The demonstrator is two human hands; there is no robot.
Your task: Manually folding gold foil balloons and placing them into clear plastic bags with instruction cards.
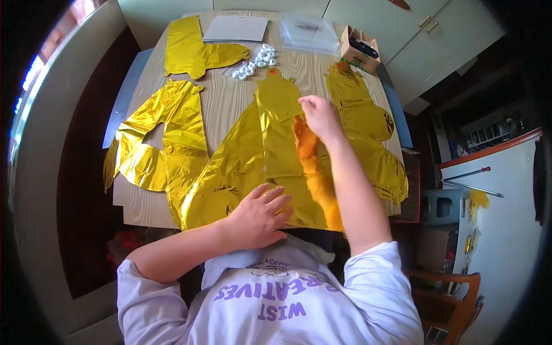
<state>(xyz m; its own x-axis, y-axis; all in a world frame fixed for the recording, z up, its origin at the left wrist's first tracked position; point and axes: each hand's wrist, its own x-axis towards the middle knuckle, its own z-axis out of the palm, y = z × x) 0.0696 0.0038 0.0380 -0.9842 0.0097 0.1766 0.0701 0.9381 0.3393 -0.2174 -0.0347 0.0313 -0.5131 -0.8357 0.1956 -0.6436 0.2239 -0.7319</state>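
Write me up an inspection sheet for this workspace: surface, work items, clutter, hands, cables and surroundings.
Surface: pale wood-grain table, largely covered.
Work items: flat, shiny gold foil sheets spread out, somewhat creased; the large middle sheet reaches the near edge.
Clutter: small white coils, grey-white flat stack, clear plastic sleeve and tan cardboard box holding a black object, all toward the far side.
Hands: left hand open near the front edge; right hand over the middle sheet, fingers curled, grip unclear.
Cables: nothing seen.
Surroundings: pale cabinets beyond the table; brown wooden chair at right.
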